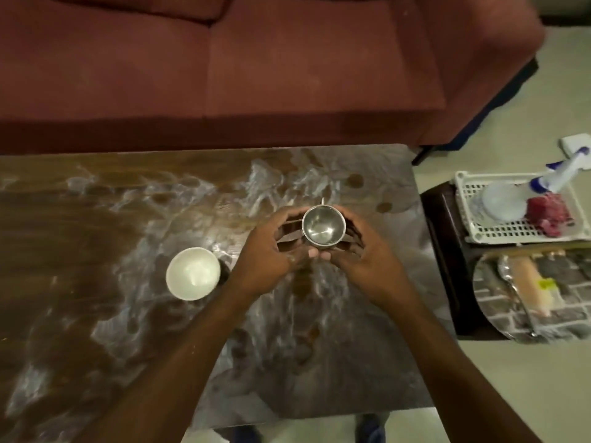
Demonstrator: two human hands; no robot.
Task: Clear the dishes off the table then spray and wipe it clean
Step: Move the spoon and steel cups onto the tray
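A small steel cup [323, 226] stands upright near the middle of the brown worktop [96, 251], its mouth facing straight up at the camera and its long axis vertical. A thin handle or rim tab pokes out on the far side, toward the red sofa [224, 75]. The inside looks bare and shiny — nothing in it that can be made out.

Both hands wrap the cup from either side. The left hand [271, 251] curls its fingers round the cup's left wall, the right hand [367, 254] does the same on the right, and the two thumbs meet at the near side. So each grip is closed on the cup, which seems to sit at or just above the worktop; whether it touches cannot be told.

To the left of the hands, close by, a white bowl [193, 273] rests upright on the worktop, its hollow pale and apparently bare.

Off the right end of the worktop stands a low dark side table [444, 251]. On it a white slotted basket [473, 199] holds a spray bottle [543, 183] lying on its side, nozzle pointing away to the right, and a crumpled red cloth [547, 215]. Nearer, a round steel plate [499, 314] carries a spoon [515, 292] lying lengthwise — handle toward the camera.
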